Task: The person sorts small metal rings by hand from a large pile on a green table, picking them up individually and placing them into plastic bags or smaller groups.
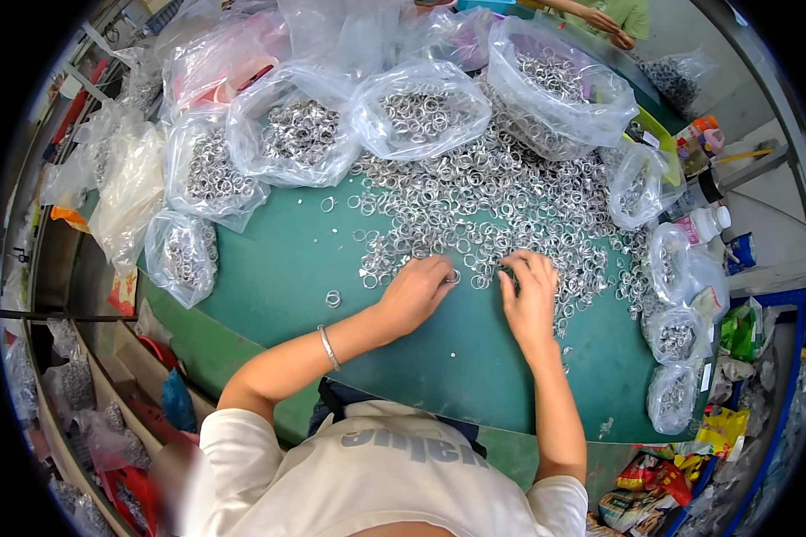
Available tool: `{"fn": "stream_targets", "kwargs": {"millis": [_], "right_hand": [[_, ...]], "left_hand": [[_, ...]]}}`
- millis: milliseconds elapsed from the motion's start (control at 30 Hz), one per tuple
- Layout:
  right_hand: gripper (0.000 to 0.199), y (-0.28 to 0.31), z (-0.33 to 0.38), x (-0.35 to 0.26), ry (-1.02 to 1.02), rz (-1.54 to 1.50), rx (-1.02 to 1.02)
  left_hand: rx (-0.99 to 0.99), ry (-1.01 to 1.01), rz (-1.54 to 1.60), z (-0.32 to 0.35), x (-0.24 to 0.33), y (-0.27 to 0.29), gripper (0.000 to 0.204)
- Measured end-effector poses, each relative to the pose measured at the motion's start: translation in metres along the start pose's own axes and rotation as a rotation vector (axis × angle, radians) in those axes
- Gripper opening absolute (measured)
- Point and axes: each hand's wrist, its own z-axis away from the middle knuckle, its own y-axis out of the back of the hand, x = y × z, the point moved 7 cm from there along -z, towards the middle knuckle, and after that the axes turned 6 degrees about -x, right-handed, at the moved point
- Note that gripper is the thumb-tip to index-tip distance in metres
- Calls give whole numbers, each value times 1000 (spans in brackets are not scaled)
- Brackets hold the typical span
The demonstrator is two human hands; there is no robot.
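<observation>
A wide heap of small silver metal rings (510,201) spreads over the green table (269,268). At the heap's near edge my left hand (416,291) is bent inward, thumb and fingers closed on a metal ring (454,277) that shows at the fingertips. To its right, my right hand (531,291) reaches into the near rings with curled fingers, a small gap showing between thumb and forefinger. No ring is plainly visible in it. Between the hands lie a few loose rings (480,281). A small cluster of rings (333,299) rests apart, left of my left hand.
Clear plastic bags of rings (421,112) line the table's far side, with smaller bags (676,336) along the right edge and another bag (181,255) at left. A white bottle (706,222) stands beyond the right edge. Another person's hands (609,27) show at the far right.
</observation>
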Motion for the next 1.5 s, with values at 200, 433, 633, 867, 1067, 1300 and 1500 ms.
{"fn": "stream_targets", "kwargs": {"millis": [200,433,633,867,1067,1300,1500], "right_hand": [[15,-40,-15,-23,78,208,-50],[9,-19,-3,-16,2,-61,53],[10,-34,21,18,-398,-690,-103],[8,-25,46,20,-581,-1068,-82],[7,91,118,74,-461,-126,99],[11,145,217,142,-788,502,1],[25,134,188,108,-631,310,146]], "left_hand": [[15,226,294,3,-3,10,29],[49,314,531,0,-28,2,22],[98,316,431,-1,-29,5,23],[-37,62,13,-12,6,-2,29],[-28,-22,-94,-6,7,-4,33],[-103,18,-127,-19,26,-20,41],[-161,-126,-124,-19,63,-51,42]]}}
